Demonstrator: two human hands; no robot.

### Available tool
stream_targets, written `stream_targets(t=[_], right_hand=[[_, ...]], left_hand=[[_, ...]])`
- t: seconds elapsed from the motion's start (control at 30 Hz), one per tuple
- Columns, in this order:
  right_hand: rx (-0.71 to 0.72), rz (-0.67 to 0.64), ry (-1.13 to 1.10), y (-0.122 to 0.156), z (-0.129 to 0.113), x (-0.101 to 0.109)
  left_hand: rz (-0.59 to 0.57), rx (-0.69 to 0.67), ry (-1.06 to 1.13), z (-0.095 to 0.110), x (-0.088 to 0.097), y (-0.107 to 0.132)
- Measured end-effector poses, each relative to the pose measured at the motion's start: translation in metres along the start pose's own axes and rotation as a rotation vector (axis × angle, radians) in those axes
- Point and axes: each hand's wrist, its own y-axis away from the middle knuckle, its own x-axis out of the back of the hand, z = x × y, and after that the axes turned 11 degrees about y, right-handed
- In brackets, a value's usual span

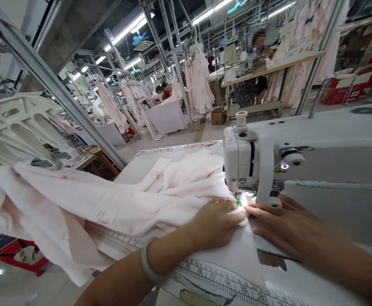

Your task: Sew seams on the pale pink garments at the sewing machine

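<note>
Pale pink fabric point(131, 204) runs from the clamp on the left to the sewing machine point(300, 157), bunched along the way. Its edge lies under the green presser foot point(238, 201), lit by the machine's lamp. My left hand point(216, 223), with a bangle on the wrist, is closed with curled fingers on the fabric just left of the foot. To the right of the foot, my right hand point(281, 225) lies flat, fingers stretched forward and fingertips at the cloth's edge. The machine's head partly hides those fingers.
A printed ruler tape point(211, 276) runs along the table's near edge. At left, a white clamp frame point(23, 127) carries part of the fabric. Beyond the table hang pink garments point(200, 78), and a co-worker point(259, 46) sits at another table. A red stool point(23, 257) stands below left.
</note>
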Motion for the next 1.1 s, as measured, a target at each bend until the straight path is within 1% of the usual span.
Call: stream_targets(t=[0.13,0.3,0.37,0.43,0.5,0.6,0.67,0.77,0.83,0.97,1.03,1.1], right_hand=[[-0.022,0.009,-0.038,0.000,0.000,0.001],[-0.045,0.008,-0.043,0.001,-0.001,0.000],[-0.054,0.010,-0.049,0.000,-0.001,-0.001],[-0.059,0.030,-0.050,0.000,-0.002,-0.001],[-0.059,0.054,-0.047,-0.001,-0.003,-0.001],[-0.044,0.054,-0.043,-0.002,-0.006,0.000],[-0.025,0.039,-0.041,-0.003,-0.008,0.001],[0.006,0.022,-0.038,-0.004,-0.011,0.002],[0.028,0.035,-0.016,-0.005,-0.012,0.003],[0.065,0.116,0.082,-0.009,-0.016,0.004],[0.082,0.125,0.112,-0.010,-0.017,0.005],[0.080,0.107,0.140,-0.010,-0.017,0.004]], left_hand=[[0.082,0.032,0.165,-0.004,-0.001,0.001],[0.181,0.245,0.348,-0.006,0.001,-0.004],[0.207,0.267,0.364,-0.007,0.000,-0.006],[0.217,0.221,0.339,-0.006,-0.002,-0.005],[0.214,0.137,0.262,-0.006,-0.005,-0.003],[0.171,-0.012,0.055,-0.003,-0.008,0.000],[0.131,-0.075,-0.099,-0.001,-0.009,0.001],[0.096,-0.112,-0.238,0.003,-0.009,0.003],[0.087,-0.123,-0.256,0.005,-0.009,0.005],[0.093,-0.138,-0.254,0.006,-0.014,0.008],[0.096,-0.142,-0.270,0.006,-0.017,0.007],[0.087,-0.136,-0.289,0.004,-0.017,0.004]])
